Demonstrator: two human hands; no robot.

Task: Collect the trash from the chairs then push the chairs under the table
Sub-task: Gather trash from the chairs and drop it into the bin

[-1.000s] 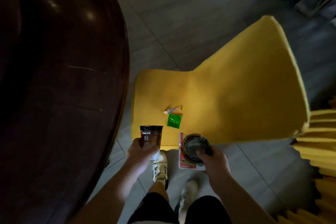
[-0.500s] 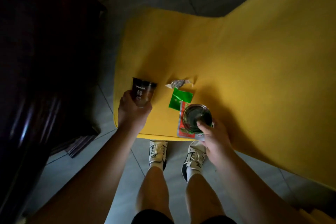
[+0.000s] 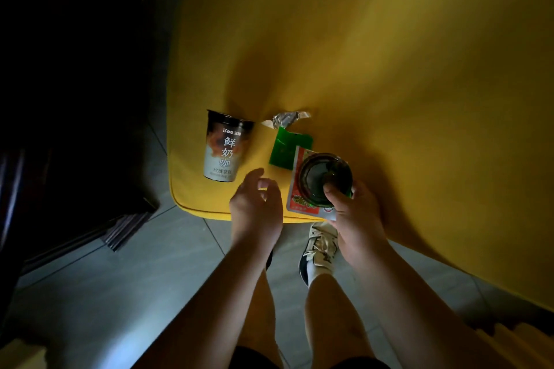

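Yellow chair (image 3: 344, 63): coffee cup (image 3: 223, 150), foil scrap (image 3: 286, 119), green packet (image 3: 287, 150) uncollected. R hand (image 3: 353, 213) grips dark cup (image 3: 325, 178), prob. red wrapper (image 3: 298, 192) too. L hand (image 3: 254, 207) loose, empty. Chair not pushed in.

On the chair (image 3: 374, 75) seat, the cup (image 3: 223, 149) stands upright near the front left corner. To its right lie the foil scrap (image 3: 286, 119), the packet (image 3: 288, 150) just in front of it, and the pouch (image 3: 302, 195) overlapping the packet's right edge. The lid (image 3: 325, 178) sits on the pouch, under your right hand (image 3: 356, 216). Your left hand (image 3: 256, 210) hovers between cup and pouch, at the seat's front edge. The table (image 3: 69, 84) lies to the chair's left.
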